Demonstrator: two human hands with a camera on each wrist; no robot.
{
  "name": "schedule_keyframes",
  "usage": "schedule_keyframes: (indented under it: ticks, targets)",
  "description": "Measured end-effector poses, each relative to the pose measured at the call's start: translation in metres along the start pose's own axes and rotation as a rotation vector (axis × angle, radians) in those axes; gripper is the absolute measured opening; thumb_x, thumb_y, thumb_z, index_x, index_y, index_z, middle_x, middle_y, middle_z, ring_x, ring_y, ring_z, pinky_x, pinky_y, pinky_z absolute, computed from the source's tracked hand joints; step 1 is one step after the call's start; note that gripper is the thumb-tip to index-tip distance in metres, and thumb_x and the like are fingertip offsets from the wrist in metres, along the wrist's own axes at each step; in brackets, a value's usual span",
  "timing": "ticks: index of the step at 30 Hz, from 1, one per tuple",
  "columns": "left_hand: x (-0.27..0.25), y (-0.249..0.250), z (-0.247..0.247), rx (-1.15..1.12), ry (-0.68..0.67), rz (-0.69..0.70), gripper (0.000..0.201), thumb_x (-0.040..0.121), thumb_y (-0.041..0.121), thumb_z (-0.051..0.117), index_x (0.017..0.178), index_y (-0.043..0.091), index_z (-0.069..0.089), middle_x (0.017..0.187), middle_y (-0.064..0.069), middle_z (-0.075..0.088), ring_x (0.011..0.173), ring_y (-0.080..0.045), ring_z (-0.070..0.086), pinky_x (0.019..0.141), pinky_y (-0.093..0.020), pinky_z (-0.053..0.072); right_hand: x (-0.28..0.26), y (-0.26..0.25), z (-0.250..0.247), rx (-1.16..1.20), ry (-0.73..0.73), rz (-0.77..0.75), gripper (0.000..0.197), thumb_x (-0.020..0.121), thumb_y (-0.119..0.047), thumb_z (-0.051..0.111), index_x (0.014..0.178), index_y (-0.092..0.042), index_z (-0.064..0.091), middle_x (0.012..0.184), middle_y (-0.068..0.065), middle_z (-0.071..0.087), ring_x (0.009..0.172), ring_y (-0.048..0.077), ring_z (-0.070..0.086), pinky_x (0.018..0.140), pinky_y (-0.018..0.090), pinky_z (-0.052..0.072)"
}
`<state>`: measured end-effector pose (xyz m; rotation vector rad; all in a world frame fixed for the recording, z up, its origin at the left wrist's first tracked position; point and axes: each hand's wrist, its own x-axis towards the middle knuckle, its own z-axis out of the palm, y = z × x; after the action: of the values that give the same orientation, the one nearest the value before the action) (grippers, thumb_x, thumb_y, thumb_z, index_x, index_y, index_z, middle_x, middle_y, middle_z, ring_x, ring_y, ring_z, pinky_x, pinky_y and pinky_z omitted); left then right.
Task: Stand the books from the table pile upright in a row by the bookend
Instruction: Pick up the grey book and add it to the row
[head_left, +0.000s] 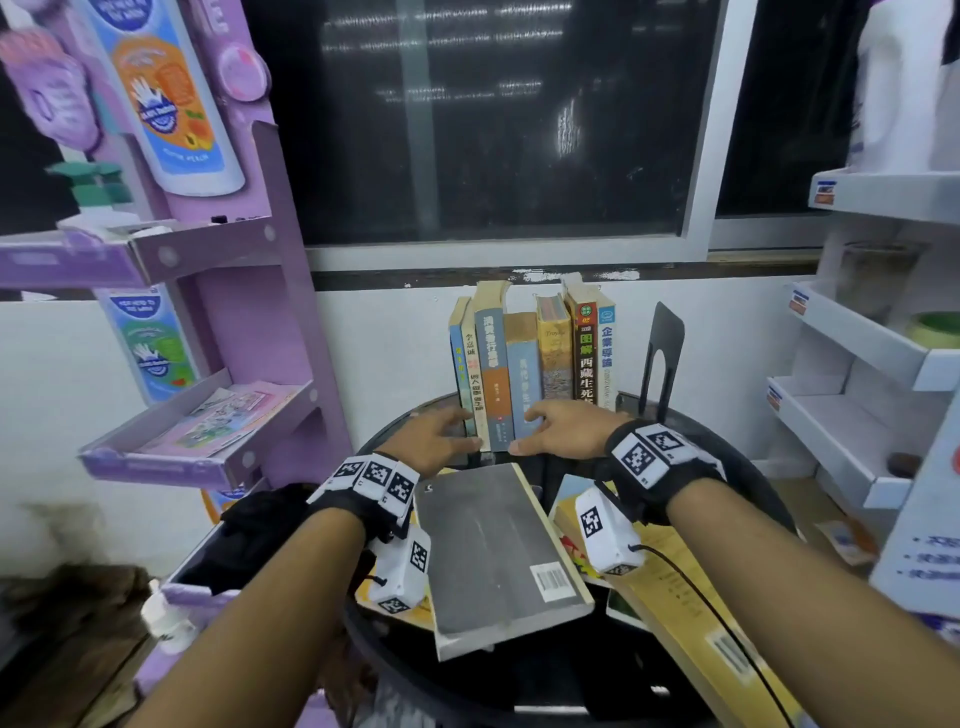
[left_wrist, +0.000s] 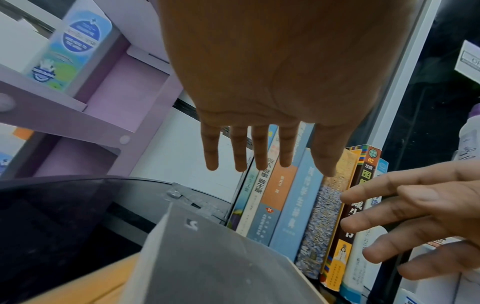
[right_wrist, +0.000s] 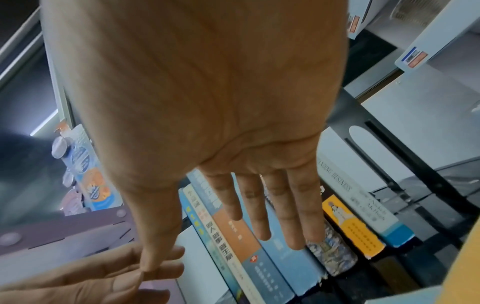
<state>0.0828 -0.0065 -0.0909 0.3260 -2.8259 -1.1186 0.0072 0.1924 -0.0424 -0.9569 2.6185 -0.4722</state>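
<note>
Both your left hand (head_left: 435, 436) and right hand (head_left: 563, 427) lie flat-fingered and empty at the upright row (head_left: 530, 364), the grey book (head_left: 493, 551) lying flat just behind them, long axis toward you.

A purple cardboard display rack (head_left: 249, 249) printed with lotion-bottle artwork stands at left, pamphlets (head_left: 218, 415) lying on its lower shelf. A dark window (head_left: 493, 119) fills the wall behind. White cardboard shelving (head_left: 862, 353) with price labels lines the right side, one shelf holding a green bowl (head_left: 935, 328).
</note>
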Motion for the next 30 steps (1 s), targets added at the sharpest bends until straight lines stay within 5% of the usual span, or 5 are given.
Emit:
schedule_keyframes:
  ticks: [5,8,10,13,30]
  targets:
    - [-0.017,-0.016,0.000,0.086,-0.144,-0.102,0.066,0.087,0.045,0.064,0.143,0.020,0.040,0.143,0.004,0.045,0.133,-0.018,0.042,0.111,-0.033,0.032,0.001,-0.018,0.019,-0.052,-0.059,0.015,0.081,0.088,-0.055,0.059,0.151,-0.015,0.027,0.153,0.004,0.037,0.137,0.024,0.038,0.106,0.034,0.033]
    - [-0.024,-0.026,0.002,0.117,-0.189,-0.169,0.092,0.066,0.063,0.069,0.143,0.021,0.039,0.146,-0.002,0.045,0.131,-0.020,0.045,0.112,-0.036,0.033,0.006,-0.025,0.030,-0.090,-0.079,0.057,0.084,0.087,-0.054,0.061,0.151,-0.012,0.026,0.155,0.007,0.031,0.139,0.026,0.035,0.106,0.035,0.034]
    - [-0.024,-0.035,0.004,0.104,-0.217,-0.228,0.100,0.054,0.065,0.070,0.140,0.022,0.042,0.137,-0.003,0.053,0.122,-0.020,0.053,0.108,-0.039,0.039,0.009,-0.029,0.035,-0.110,-0.078,0.102,0.080,0.085,-0.054,0.062,0.146,-0.009,0.035,0.146,0.009,0.043,0.128,0.027,0.046,0.095,0.034,0.042]
    - [-0.025,-0.041,0.007,0.147,-0.237,-0.257,0.088,0.069,0.053,0.077,0.142,0.020,0.040,0.137,-0.007,0.051,0.121,-0.023,0.053,0.106,-0.040,0.042,0.012,-0.034,0.041,-0.101,-0.079,0.139,0.065,0.084,-0.053,0.065,0.128,-0.007,0.052,0.118,0.010,0.058,0.095,0.022,0.055,0.065,0.028,0.044]
    - [-0.016,-0.057,0.015,0.179,-0.133,-0.231,0.088,0.063,0.048,0.084,0.137,0.027,0.042,0.131,-0.003,0.042,0.117,-0.022,0.050,0.102,-0.042,0.046,0.026,-0.029,0.062,-0.056,-0.069,0.232,0.073,0.070,-0.046,0.081,0.128,-0.012,0.051,0.125,0.006,0.058,0.113,0.023,0.055,0.089,0.035,0.049]
